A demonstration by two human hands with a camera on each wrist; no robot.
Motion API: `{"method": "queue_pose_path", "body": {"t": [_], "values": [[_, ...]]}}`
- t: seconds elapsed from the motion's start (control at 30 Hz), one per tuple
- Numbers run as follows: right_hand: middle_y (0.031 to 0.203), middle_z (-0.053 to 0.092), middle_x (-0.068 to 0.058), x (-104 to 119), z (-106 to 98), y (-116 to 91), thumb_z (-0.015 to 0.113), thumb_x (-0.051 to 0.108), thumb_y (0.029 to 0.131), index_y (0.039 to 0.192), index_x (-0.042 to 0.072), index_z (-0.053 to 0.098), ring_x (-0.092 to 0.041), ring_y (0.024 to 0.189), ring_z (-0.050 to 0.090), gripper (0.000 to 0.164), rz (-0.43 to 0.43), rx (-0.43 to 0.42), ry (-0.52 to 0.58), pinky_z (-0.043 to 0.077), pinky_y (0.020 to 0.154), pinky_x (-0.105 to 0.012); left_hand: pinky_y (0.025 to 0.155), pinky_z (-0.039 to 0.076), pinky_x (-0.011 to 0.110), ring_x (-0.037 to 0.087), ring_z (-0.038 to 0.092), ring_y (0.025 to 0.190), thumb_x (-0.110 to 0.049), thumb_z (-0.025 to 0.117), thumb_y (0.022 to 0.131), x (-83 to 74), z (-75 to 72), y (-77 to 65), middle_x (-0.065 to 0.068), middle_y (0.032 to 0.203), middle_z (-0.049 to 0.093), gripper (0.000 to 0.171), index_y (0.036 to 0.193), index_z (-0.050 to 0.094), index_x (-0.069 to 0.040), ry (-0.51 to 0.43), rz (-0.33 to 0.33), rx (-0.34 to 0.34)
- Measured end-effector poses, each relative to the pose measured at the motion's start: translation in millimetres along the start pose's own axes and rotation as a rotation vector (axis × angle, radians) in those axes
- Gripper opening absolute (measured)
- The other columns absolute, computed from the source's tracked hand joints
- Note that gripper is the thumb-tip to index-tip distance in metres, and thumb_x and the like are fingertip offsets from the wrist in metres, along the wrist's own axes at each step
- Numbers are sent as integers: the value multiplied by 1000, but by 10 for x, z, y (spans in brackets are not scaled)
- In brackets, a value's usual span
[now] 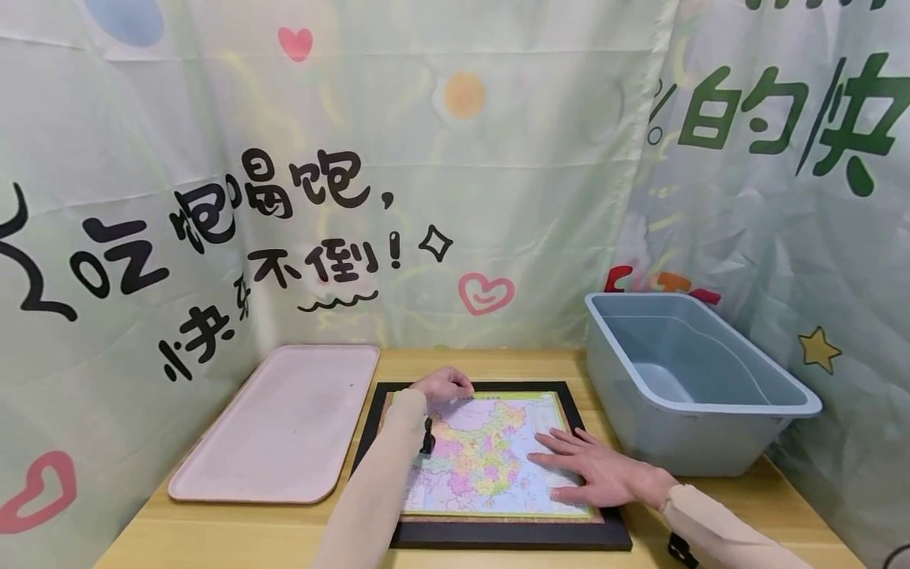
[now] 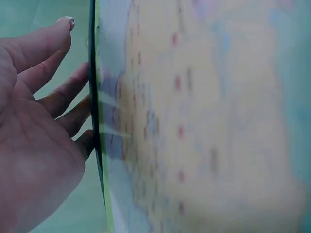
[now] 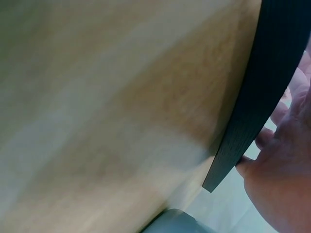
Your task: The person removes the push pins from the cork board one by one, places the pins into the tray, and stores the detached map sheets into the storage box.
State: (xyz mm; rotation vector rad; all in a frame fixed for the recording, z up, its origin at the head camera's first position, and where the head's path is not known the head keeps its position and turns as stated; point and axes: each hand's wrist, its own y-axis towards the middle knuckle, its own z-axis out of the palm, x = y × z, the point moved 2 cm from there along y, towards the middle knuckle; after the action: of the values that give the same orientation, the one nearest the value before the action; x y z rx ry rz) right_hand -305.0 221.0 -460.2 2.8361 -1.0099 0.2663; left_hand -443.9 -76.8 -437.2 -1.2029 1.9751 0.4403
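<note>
A colourful printed map (image 1: 483, 458) with a yellow-green border lies on a brown board inside a black frame (image 1: 512, 535) on the table. My left hand (image 1: 442, 386) is at the map's top edge, fingers bent loosely downward. In the left wrist view the left hand (image 2: 43, 116) has its thumb apart and its fingertips right at the map's edge. My right hand (image 1: 597, 468) lies with spread fingers over the map's right side. The right wrist view has the right hand (image 3: 282, 160) beyond the frame's dark outer side (image 3: 252, 92), its fingertips mostly hidden.
A pale pink tray (image 1: 277, 435) lies left of the frame. At the right stands a deep grey-blue bin (image 1: 661, 438). The wooden table (image 1: 220, 537) backs onto printed fabric curtains (image 1: 533, 197) behind and at both sides.
</note>
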Motion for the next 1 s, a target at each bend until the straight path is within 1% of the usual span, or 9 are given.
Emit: {"method": "queue_pose_path", "body": {"t": [0.2, 0.33, 0.4, 0.5, 0.57, 0.63, 0.73, 0.9, 1.0], "values": [[157, 36, -11, -22, -15, -9, 49, 51, 99, 149, 34, 43, -43, 142, 31, 53, -24, -32, -28, 25, 106, -70, 89, 47, 36, 18, 57, 101, -17, 58, 100, 70, -73, -6, 6, 113, 65, 21, 107, 68, 0, -76, 32, -40], [157, 36, -11, -26, -19, 6, 49, 51, 99, 149, 34, 42, -43, 143, 30, 53, -20, -27, -11, 24, 106, -70, 84, 49, 37, 21, 58, 94, -14, 60, 98, 106, -123, -12, 11, 109, 67, 20, 106, 69, 2, -90, 60, -79], [157, 35, -11, -23, -12, 8, 48, 51, 99, 149, 34, 42, -44, 143, 29, 53, -17, -17, -3, 24, 106, -71, 83, 50, 36, 21, 59, 91, -14, 61, 98, 124, -138, -16, 12, 106, 67, 19, 106, 69, 1, -86, 58, -99], [157, 36, -11, -18, -5, 4, 49, 51, 99, 149, 34, 42, -44, 143, 30, 53, -14, -14, 2, 24, 105, -71, 84, 51, 36, 20, 61, 92, -15, 61, 98, 133, -164, -37, 11, 102, 68, 18, 105, 69, 0, -66, 48, -165], [157, 36, -10, -17, -9, -3, 48, 52, 99, 149, 34, 42, -44, 143, 30, 53, -9, -19, -3, 24, 106, -71, 84, 51, 36, 22, 62, 94, -15, 60, 98, 124, -186, -59, 10, 102, 68, 17, 104, 69, -2, -55, 47, -211], [157, 36, -10, -15, -15, -6, 49, 52, 99, 148, 34, 43, -44, 143, 30, 53, -5, -21, -3, 24, 106, -70, 82, 51, 36, 26, 63, 96, -15, 60, 99, 125, -205, -89, 13, 103, 68, 17, 104, 68, -1, -57, 56, -250], [157, 35, -10, -12, -17, -6, 48, 52, 99, 149, 35, 42, -43, 143, 30, 53, 1, -14, 1, 23, 106, -70, 80, 52, 37, 32, 62, 98, -14, 59, 99, 149, -228, -134, 18, 106, 67, 18, 106, 68, 1, -108, 61, -273], [158, 35, -10, -8, -9, -7, 48, 52, 99, 149, 35, 42, -43, 143, 29, 53, 4, -8, 7, 23, 106, -70, 82, 54, 41, 30, 60, 98, -15, 57, 100, 194, -278, -170, 24, 109, 63, 24, 111, 64, 6, -226, 59, -296], [158, 35, -9, -10, 0, -15, 48, 52, 99, 149, 35, 42, -43, 143, 29, 53, 3, -9, 8, 23, 106, -70, 85, 54, 43, 27, 61, 99, -15, 57, 100, 197, -310, -198, 27, 114, 62, 27, 114, 62, 9, -272, 59, -304]]}}
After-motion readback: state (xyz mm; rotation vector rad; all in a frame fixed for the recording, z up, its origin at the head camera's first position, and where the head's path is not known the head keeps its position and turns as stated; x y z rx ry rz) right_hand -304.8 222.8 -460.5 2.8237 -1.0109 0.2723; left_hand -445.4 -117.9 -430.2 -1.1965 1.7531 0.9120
